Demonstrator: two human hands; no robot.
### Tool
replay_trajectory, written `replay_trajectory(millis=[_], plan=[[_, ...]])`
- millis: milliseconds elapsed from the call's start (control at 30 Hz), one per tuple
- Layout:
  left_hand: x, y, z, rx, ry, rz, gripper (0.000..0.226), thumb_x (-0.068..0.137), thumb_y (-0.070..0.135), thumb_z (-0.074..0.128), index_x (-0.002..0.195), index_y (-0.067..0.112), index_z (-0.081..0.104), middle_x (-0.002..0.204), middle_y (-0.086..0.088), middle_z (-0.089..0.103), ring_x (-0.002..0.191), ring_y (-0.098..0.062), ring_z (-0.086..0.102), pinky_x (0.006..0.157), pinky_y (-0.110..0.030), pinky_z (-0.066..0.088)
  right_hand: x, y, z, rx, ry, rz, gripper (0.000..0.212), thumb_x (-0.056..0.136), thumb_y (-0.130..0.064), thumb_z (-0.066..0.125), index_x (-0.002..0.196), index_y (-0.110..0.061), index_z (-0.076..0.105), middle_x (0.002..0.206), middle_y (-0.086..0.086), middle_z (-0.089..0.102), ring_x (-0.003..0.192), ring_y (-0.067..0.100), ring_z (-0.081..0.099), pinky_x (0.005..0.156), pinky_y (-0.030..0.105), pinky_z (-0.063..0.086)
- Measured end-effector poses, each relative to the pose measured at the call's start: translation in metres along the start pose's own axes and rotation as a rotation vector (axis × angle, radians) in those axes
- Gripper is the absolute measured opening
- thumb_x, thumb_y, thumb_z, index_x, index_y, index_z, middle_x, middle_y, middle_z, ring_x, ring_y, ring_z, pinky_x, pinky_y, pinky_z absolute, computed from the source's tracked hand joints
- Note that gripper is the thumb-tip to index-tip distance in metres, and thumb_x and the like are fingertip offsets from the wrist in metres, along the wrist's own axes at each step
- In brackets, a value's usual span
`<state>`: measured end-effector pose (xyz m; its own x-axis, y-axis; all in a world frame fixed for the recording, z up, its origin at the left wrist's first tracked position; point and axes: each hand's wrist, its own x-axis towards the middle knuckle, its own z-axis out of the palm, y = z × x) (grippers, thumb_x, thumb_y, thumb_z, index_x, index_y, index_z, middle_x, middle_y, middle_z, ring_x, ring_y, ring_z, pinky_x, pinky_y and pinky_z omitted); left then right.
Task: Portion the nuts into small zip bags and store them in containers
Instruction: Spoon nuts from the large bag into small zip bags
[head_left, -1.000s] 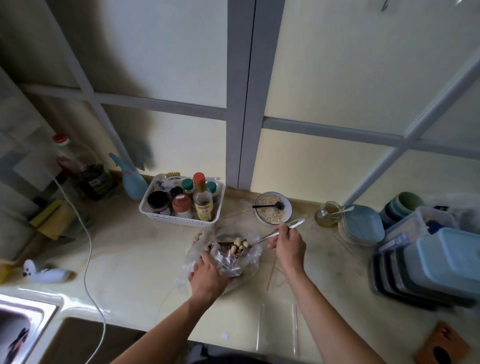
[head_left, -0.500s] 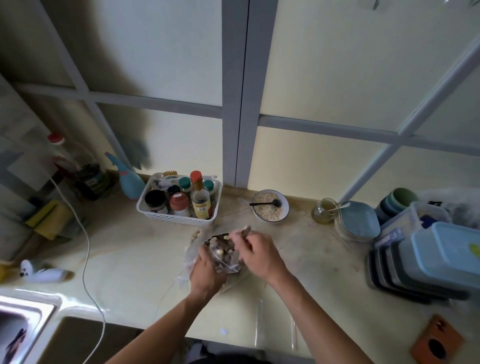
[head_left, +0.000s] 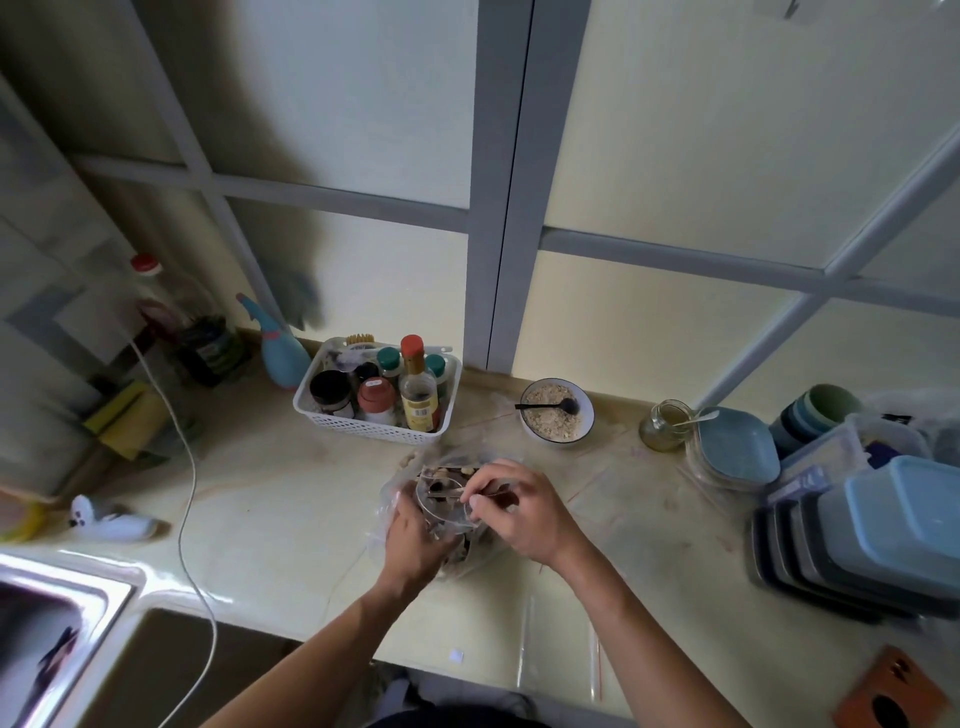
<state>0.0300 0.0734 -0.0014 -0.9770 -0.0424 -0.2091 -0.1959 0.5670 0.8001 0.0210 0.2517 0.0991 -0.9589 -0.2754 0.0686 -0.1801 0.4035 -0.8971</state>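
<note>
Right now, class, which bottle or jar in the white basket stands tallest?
The clear bottle with the red cap and yellow label, at the white basket's front right; its cap rises above the green-capped and dark-lidded jars beside it.

Dim, flat daylight with a yellow-green cast, coming through the frosted window (head_left: 727, 130); right panes brightest, upper-left corner falls into heavy shadow. Soft grey shadow patch on the glass behind the spray bottle (head_left: 280, 353). Counter (head_left: 270, 499) shows mild sheen, and there's a hard specular streak along the sink (head_left: 62, 613) rim. Arms cast only faint shadows. Strong wide-angle distortion: window bars bow and splay toward the edges, containers (head_left: 883, 535) at right look stretched. Overall soft, compression smear on fine detail. Hands and the bag (head_left: 447, 499) slightly motion-blurred; bag contents hard to resolve. Left edge and sink area muddy, noisy, low contrast.
</note>
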Motion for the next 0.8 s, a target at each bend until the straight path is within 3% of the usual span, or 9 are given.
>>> replay_trajectory(millis=[133, 267, 367, 567, 700, 800], plan=[[0.001, -0.002, -0.001, 0.023, -0.003, 0.012, 0.083, 0.071, 0.039, 0.087, 0.135, 0.015, 0.039, 0.117, 0.003, 0.043, 0.104, -0.019, 0.053, 0.088, -0.031, 0.051, 0.002, -0.001, -0.006, 0.103, 0.033, 0.015, 0.015, 0.079, -0.008, 0.061, 0.074, -0.016, 0.072, 0.086, 0.003, 0.066, 0.075, 0.021, 0.071, 0.074, 0.044, 0.058], [0.000, -0.002, -0.003, 0.018, 0.014, 0.003, 0.082, 0.071, 0.038, 0.087, 0.133, 0.015, 0.039, 0.117, 0.002, 0.043, 0.107, -0.019, 0.050, 0.091, -0.031, 0.048, 0.002, 0.007, -0.009, 0.298, 0.101, 0.064, 0.021, 0.084, 0.005, 0.056, 0.079, -0.009, 0.072, 0.086, 0.011, 0.068, 0.074, 0.033, 0.074, 0.071, 0.044, 0.059], [-0.001, -0.003, -0.004, 0.025, 0.012, 0.018, 0.085, 0.072, 0.038, 0.086, 0.138, 0.017, 0.038, 0.122, -0.001, 0.043, 0.109, -0.017, 0.048, 0.094, -0.029, 0.047, 0.002, 0.015, -0.011, 0.418, 0.132, 0.111, 0.016, 0.086, 0.002, 0.057, 0.084, -0.003, 0.071, 0.086, 0.019, 0.070, 0.077, 0.036, 0.074, 0.073, 0.040, 0.058], [-0.002, 0.000, -0.005, 0.028, -0.004, 0.027, 0.082, 0.073, 0.035, 0.086, 0.141, 0.018, 0.045, 0.127, -0.004, 0.045, 0.115, -0.021, 0.048, 0.099, -0.033, 0.046, -0.003, 0.016, -0.019, 0.519, 0.175, 0.153, 0.016, 0.087, -0.004, 0.057, 0.090, 0.007, 0.069, 0.079, 0.022, 0.074, 0.076, 0.028, 0.073, 0.072, 0.030, 0.057], [-0.001, -0.004, -0.005, -0.029, -0.007, -0.010, 0.088, 0.067, 0.034, 0.090, 0.139, 0.016, 0.042, 0.124, 0.001, 0.051, 0.116, -0.023, 0.054, 0.097, -0.033, 0.047, -0.001, 0.027, -0.023, 0.467, 0.270, 0.210, 0.016, 0.096, -0.019, 0.068, 0.095, -0.005, 0.076, 0.076, 0.018, 0.074, 0.073, 0.031, 0.073, 0.068, 0.032, 0.057], [-0.002, -0.003, -0.005, 0.039, -0.022, -0.038, 0.101, 0.064, 0.039, 0.090, 0.146, 0.017, 0.036, 0.134, -0.004, 0.053, 0.123, -0.027, 0.052, 0.097, -0.036, 0.046, -0.002, 0.034, -0.023, 0.280, 0.385, 0.262, 0.015, 0.097, -0.025, 0.067, 0.095, -0.014, 0.077, 0.067, 0.009, 0.073, 0.063, 0.023, 0.073, 0.065, 0.037, 0.059]])
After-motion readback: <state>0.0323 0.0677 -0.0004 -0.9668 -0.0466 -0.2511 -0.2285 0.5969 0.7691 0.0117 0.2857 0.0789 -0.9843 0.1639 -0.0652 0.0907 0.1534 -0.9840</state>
